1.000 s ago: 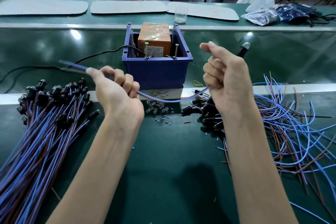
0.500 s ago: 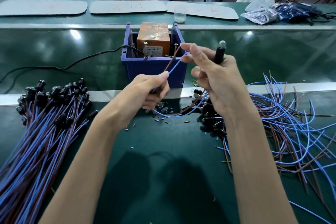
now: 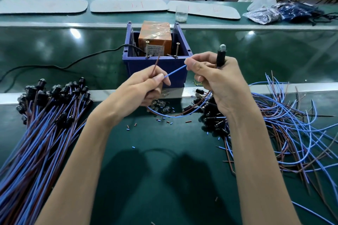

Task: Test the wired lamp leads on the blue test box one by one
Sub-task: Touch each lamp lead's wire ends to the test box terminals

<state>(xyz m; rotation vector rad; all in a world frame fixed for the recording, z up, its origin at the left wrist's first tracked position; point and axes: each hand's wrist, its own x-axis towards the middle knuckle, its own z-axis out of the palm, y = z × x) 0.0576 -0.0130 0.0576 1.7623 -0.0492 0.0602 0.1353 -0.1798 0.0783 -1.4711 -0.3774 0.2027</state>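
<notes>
grips: 2, left grip (image 3: 144, 87) and right grip (image 3: 217, 78) | blue test box (image 3: 155, 68): 1 | orange unit (image 3: 154, 34) inside it: 1 | upright screws (image 3: 147, 49): 2 | held lamp (image 3: 220, 56): 1, with brown lead (image 3: 156, 65): 1 and blue lead (image 3: 175, 71): 1 | lamp heaps on the surface (image 3: 146, 151): 2, left bundle (image 3: 45, 124) and right tangle (image 3: 283, 124), each past counting | black cable (image 3: 82, 61): 1 | grey mats (image 3: 128, 5): 3 | clear cup (image 3: 181, 13): 1

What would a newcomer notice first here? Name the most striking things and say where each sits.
Two hands meet at centre: the right hand grips a black lamp upright and pinches its blue lead, while the left hand pinches the brown lead, pointed up at the blue test box just behind. A neat bundle of leads lies at left, a loose tangle of leads at right.
</notes>
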